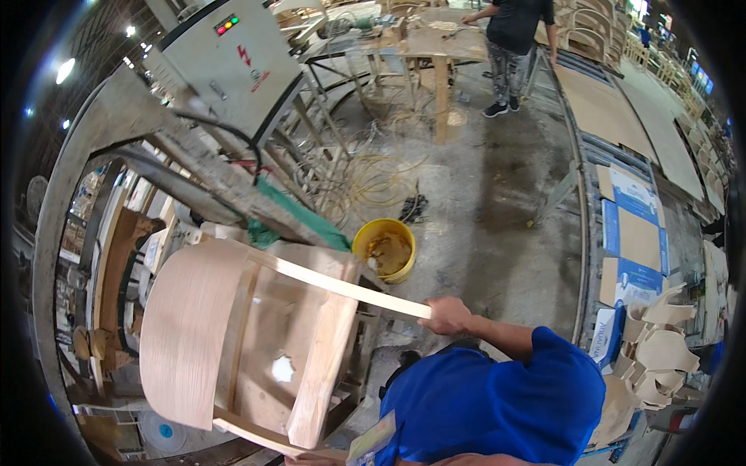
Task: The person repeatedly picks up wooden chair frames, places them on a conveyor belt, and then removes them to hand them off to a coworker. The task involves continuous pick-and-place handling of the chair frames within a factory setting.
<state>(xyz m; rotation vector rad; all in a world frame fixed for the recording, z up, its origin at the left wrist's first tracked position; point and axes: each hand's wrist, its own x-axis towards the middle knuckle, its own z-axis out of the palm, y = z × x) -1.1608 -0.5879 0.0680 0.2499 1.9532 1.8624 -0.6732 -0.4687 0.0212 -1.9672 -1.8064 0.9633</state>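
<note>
A pale wooden chair frame [193,326] lies across a machine bed at the lower left, its broad curved backrest panel on the left and two long rails running toward me. My right hand [447,315] is closed round the end of the upper rail. At the bottom edge, my left hand [307,460] is largely cut off by the picture; the visible part wraps the end of the lower rail. Between the rails lies a thick pale wooden bar [322,363]; whether it is fixed to the frame I cannot tell. Beneath is a worn brownish surface with a bright white patch.
A grey machine frame [58,210] and control cabinet [233,66] stand on the left. Beyond the chair frame sits a yellow bucket [385,250]. Hoses [381,182] coil on the floor. A co-worker [517,46] stands by a table. On the right, a roller conveyor carries cardboard [637,233].
</note>
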